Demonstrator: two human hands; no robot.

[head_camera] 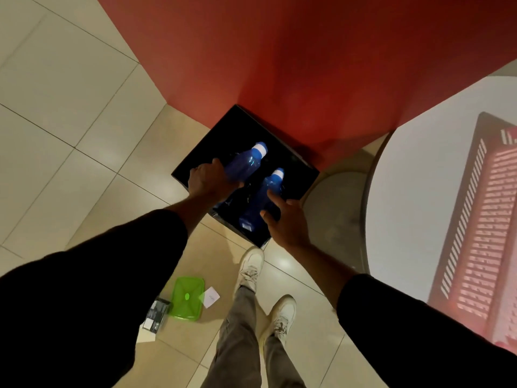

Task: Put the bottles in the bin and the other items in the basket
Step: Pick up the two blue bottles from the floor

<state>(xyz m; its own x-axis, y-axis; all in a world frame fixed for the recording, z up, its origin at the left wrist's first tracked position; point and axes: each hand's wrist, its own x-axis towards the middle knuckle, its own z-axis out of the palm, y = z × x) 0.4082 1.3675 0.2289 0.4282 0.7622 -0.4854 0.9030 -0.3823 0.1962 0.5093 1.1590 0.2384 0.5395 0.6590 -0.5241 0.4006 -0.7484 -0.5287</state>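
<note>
Bottle step: left hand (205,180) grips far bottle (246,161) over bin (193,163), right hand (285,219) fingers released above near bottle (263,200); next, green container (187,298) to basket

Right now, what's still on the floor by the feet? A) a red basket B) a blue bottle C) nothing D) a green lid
D: the green lid lies on the tiles by the feet, beside a dark box and a white card; both blue bottles are over the black bin.
</note>
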